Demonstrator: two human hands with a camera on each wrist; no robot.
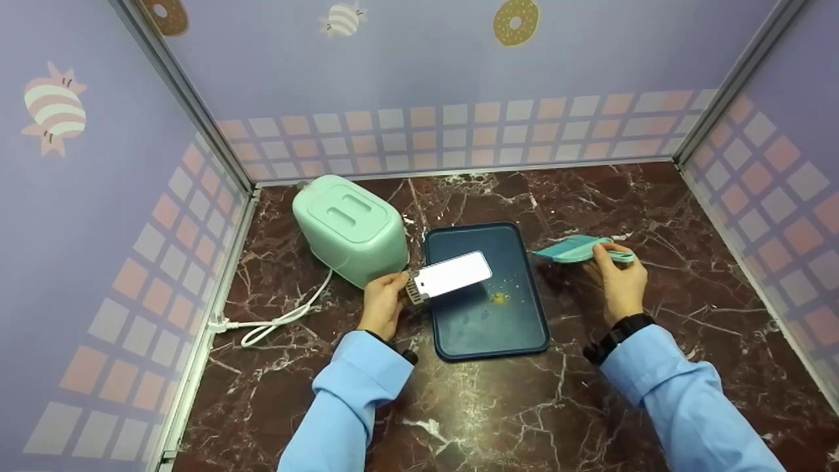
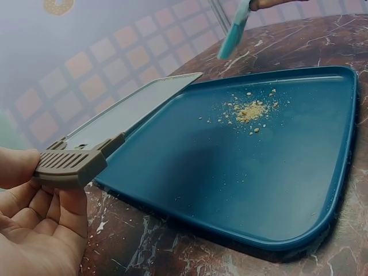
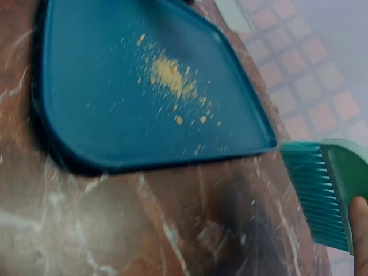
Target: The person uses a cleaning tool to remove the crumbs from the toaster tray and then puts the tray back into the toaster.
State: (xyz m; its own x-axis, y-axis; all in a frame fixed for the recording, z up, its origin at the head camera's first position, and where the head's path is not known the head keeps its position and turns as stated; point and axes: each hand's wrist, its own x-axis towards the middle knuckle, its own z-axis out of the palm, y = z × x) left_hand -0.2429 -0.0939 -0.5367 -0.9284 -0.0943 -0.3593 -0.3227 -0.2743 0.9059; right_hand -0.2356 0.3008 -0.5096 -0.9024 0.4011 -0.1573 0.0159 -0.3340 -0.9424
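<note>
My left hand (image 1: pixel 381 305) pinches the slotted brown end of a flat white toaster crumb tray (image 1: pixel 455 274) between thumb and fingers. The crumb tray is held tilted above the left part of a dark blue serving tray (image 1: pixel 488 334). A small heap of yellowish crumbs (image 2: pixel 251 111) lies on the blue tray, with finer bits scattered around it. Right of the blue tray, my right hand (image 1: pixel 621 283) grips the mint-green handle of a small brush (image 3: pixel 313 187). Its teal bristles are off the tray, just beyond its right edge.
A mint-green toaster (image 1: pixel 357 229) stands at the left, close behind my left hand. Its white cord (image 1: pixel 282 321) loops to a plug by the left wall. Patterned panels (image 1: pixel 459 78) enclose the back and sides of the dark marbled table (image 1: pixel 491 419).
</note>
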